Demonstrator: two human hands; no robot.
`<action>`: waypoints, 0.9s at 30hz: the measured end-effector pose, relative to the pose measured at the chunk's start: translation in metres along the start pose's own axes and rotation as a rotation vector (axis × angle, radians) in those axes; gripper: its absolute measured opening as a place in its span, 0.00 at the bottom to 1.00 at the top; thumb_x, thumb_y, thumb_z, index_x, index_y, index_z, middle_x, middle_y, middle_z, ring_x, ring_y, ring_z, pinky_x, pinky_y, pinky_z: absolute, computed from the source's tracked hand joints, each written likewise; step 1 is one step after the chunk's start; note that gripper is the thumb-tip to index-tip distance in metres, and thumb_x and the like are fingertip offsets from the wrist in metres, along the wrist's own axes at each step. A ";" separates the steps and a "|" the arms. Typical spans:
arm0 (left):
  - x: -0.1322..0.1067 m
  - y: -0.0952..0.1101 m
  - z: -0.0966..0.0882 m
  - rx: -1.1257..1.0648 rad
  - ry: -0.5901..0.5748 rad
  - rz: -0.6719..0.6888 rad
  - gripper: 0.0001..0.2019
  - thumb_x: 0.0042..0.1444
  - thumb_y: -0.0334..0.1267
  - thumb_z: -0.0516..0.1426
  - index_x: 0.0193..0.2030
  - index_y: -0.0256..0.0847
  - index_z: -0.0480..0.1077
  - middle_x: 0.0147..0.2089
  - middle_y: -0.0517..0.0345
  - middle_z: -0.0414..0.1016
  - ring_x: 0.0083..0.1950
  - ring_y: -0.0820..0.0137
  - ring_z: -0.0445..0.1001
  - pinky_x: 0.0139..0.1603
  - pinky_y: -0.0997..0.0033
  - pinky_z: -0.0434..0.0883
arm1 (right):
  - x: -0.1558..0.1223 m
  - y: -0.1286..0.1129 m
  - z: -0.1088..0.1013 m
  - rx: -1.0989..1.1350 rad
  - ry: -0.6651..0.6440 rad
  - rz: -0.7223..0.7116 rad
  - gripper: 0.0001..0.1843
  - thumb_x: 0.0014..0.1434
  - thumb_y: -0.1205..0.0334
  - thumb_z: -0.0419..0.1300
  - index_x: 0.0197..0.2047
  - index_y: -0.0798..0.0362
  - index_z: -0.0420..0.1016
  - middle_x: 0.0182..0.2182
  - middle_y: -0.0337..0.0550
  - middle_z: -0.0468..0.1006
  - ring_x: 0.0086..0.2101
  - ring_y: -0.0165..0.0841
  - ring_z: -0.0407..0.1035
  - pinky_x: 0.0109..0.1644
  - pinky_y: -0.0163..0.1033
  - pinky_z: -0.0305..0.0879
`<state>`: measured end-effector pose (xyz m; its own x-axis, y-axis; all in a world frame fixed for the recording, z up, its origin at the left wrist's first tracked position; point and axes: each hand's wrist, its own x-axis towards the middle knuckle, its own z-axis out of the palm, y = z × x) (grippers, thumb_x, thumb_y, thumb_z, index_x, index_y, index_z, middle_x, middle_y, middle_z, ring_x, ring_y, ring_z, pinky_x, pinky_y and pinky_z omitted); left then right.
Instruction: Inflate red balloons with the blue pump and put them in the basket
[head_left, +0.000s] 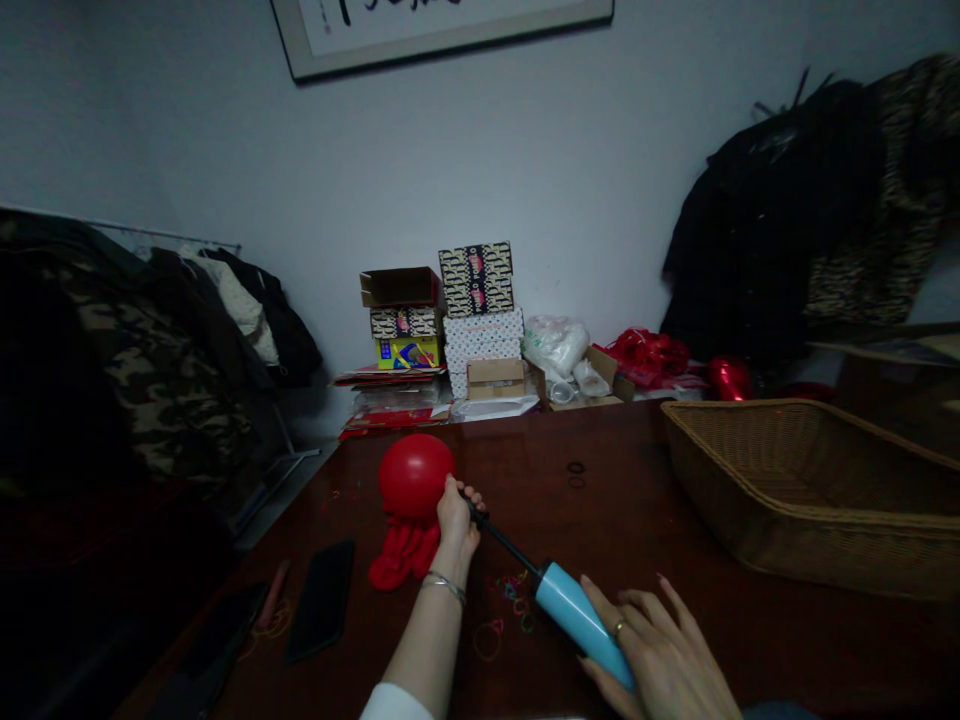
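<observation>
A round red balloon point(415, 475), partly filled, sits left of centre over the tabletop point(600, 545), just above a heap of limp red pieces point(405, 552) (perhaps more balloons, unfilled). Whether it rests on them cannot be told. The person's left hand point(457, 512) is clenched around the black nozzle end of a pump point(581, 615), right against the balloon; the neck is hidden inside that grip. The right hand point(660, 655) has the blue barrel between thumb and forefinger, the other fingers lying loosely, so its grip is light. As far as can be judged, the filling is under way: the balloon has taken a full, round shape but looks small, and no tie shows at its neck, so closing it seems undone, and the limp pieces look untouched. Nearby lie coloured bands point(511, 590); further out, a dark phone point(322, 600) to the left, a wicker basket point(750, 520) to the right and stacked boxes point(480, 280) beyond the far edge.
</observation>
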<state>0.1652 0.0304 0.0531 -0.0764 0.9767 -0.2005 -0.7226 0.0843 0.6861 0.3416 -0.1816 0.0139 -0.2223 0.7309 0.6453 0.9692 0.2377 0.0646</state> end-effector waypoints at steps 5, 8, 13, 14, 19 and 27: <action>-0.001 0.001 0.003 -0.024 0.029 -0.030 0.15 0.61 0.43 0.50 0.26 0.40 0.56 0.18 0.67 0.55 0.15 0.80 0.56 0.15 0.82 0.53 | -0.002 0.003 -0.006 -0.010 -0.016 0.007 0.33 0.53 0.50 0.59 0.61 0.51 0.60 0.34 0.38 0.78 0.40 0.39 0.68 0.59 0.54 0.40; -0.001 0.001 0.003 -0.043 0.036 -0.031 0.15 0.61 0.44 0.50 0.26 0.40 0.56 0.18 0.67 0.55 0.15 0.80 0.56 0.15 0.82 0.53 | 0.006 -0.001 -0.010 0.012 -0.056 0.049 0.32 0.53 0.51 0.60 0.60 0.50 0.62 0.33 0.38 0.78 0.41 0.39 0.67 0.59 0.55 0.40; -0.003 -0.004 0.000 -0.025 0.013 -0.016 0.15 0.59 0.46 0.53 0.26 0.40 0.56 0.19 0.66 0.56 0.16 0.79 0.56 0.16 0.81 0.55 | 0.033 -0.016 -0.012 0.038 -0.140 0.169 0.30 0.52 0.54 0.61 0.58 0.49 0.66 0.32 0.40 0.77 0.42 0.41 0.67 0.61 0.57 0.40; -0.004 -0.007 0.000 -0.018 0.011 -0.011 0.15 0.59 0.46 0.53 0.26 0.40 0.56 0.19 0.66 0.57 0.16 0.79 0.57 0.16 0.81 0.55 | 0.040 -0.019 -0.011 0.040 -0.161 0.185 0.29 0.52 0.54 0.61 0.57 0.50 0.67 0.32 0.41 0.77 0.42 0.41 0.67 0.61 0.57 0.41; -0.012 -0.019 0.003 -0.003 -0.001 -0.010 0.14 0.59 0.45 0.53 0.26 0.41 0.56 0.18 0.66 0.57 0.16 0.79 0.57 0.16 0.79 0.56 | 0.071 -0.031 -0.006 0.025 -0.243 0.212 0.28 0.53 0.55 0.60 0.58 0.51 0.66 0.34 0.45 0.78 0.42 0.42 0.66 0.60 0.57 0.43; -0.014 -0.017 0.004 0.050 0.006 -0.005 0.14 0.59 0.45 0.52 0.27 0.41 0.57 0.18 0.67 0.57 0.16 0.78 0.57 0.16 0.78 0.56 | 0.074 -0.040 0.003 0.021 -0.214 0.211 0.29 0.54 0.54 0.60 0.59 0.52 0.65 0.33 0.45 0.77 0.42 0.41 0.66 0.60 0.56 0.43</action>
<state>0.1810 0.0159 0.0470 -0.0771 0.9750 -0.2086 -0.6875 0.0995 0.7193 0.2861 -0.1355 0.0569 -0.0359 0.8831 0.4678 0.9945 0.0778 -0.0706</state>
